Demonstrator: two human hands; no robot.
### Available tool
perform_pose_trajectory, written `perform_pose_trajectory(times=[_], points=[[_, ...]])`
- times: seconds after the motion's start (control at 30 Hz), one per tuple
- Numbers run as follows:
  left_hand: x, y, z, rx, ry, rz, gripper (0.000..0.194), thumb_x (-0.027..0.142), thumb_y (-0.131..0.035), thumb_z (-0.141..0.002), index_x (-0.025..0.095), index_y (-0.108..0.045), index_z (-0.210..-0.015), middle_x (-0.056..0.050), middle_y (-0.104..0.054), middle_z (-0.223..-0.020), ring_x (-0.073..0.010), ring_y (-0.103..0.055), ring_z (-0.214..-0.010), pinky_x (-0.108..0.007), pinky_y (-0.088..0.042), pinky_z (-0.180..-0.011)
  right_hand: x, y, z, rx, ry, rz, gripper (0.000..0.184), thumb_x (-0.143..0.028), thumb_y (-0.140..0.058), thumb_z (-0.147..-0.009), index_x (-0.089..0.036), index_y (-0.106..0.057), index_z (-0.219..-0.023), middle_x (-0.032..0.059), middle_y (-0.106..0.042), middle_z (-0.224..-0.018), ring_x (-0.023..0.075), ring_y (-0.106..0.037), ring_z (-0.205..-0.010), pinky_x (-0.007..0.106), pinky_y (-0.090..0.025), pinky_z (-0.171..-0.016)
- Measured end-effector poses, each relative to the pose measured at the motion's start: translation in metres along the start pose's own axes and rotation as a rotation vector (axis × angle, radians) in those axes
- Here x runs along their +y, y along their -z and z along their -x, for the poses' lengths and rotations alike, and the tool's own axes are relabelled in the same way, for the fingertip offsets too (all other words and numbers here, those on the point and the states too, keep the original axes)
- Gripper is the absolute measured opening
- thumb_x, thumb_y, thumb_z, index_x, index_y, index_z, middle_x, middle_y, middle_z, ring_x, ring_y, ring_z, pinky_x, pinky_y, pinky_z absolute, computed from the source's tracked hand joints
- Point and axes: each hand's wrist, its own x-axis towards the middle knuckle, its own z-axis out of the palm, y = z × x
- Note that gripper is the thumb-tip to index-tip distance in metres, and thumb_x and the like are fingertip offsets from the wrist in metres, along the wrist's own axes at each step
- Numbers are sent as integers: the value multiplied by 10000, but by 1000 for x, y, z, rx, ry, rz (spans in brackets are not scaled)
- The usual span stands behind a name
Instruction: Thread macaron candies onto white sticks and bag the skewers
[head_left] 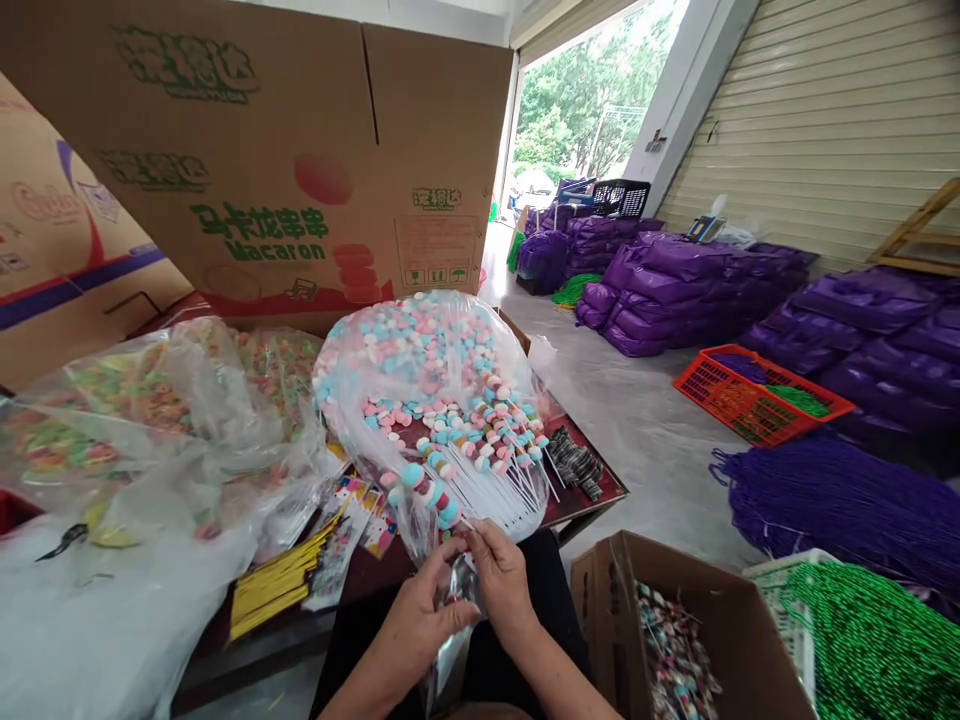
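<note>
My left hand (427, 615) is closed on a clear plastic sleeve (461, 580) above my lap. Beside it, my right hand (501, 575) pinches with thumb and finger at the stick end of a candy skewer (431, 492) threaded with blue, pink, white and brown pieces. My fingers partly hide the stick. Just beyond, a large clear bag (349, 440) holds loose pink, blue and white candies (420, 340). Several finished skewers (502, 430) lie on it, their white sticks (487, 490) pointing toward me.
Yellow twist ties (281, 580) and printed cards (379, 530) lie left, near bagged ring-shaped sweets (150, 400). A dark bundle (576, 465) sits at the table's right corner. An open carton (720, 620) of wrapped skewers stands right, beside green cords (877, 640). A tall carton (262, 130) rises behind.
</note>
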Motion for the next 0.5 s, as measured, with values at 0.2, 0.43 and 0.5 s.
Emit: perform_pose_trajectory(times=[0.2,0.43,0.5], points=[[-11,4,2,69,40,-42,433,542,-729,-717,227,-733,-1015,-8,-690,-802,-222,-621,-817,-319,-496,-801,12,1,-6,67,37,12,339,-517,-632,-947,-238,-802,-859,20,-688,-752,188,-622,-717,298,-527,-710],[20,21,4,164,-37,-308,406,589,-562,-791,214,-544,-636,3,-601,-635,-167,-504,-672,-278,-367,-646,-22,10,1,-30,-105,103,460,-596,-624,-898,-202,-735,-689,-11,-600,-587,149,-510,-592,268,-466,-587],[26,22,4,177,-65,-312,458,622,-519,-816,220,-476,-600,29,-491,-541,-142,-433,-604,-261,-313,-589,-27,12,1,7,-129,135,401,-588,-682,-843,-210,-748,-728,-7,-654,-645,152,-534,-636,268,-486,-621]])
